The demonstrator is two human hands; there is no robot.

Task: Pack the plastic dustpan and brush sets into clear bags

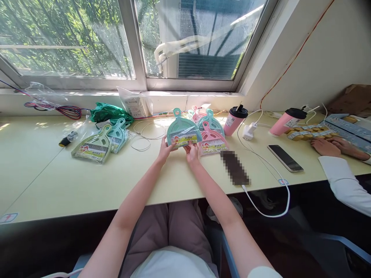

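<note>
Between my two hands is a mint-green dustpan with a small brush and a printed label, tilted up over the table. My left hand grips its lower left corner. My right hand holds the bottom edge near the middle, fingers partly hidden beneath. Just right of it lie a pink dustpan set and another teal dustpan, with more pink behind. Farther left, a pale olive dustpan set in clear wrap overlaps a light blue-green one.
Pink cups with black lids stand at the right, near a white charger. A blurred-out phone trails a white cable over the table edge. Another phone lies near a co-worker's hands. Green plastic and a screwdriver-like tool sit left.
</note>
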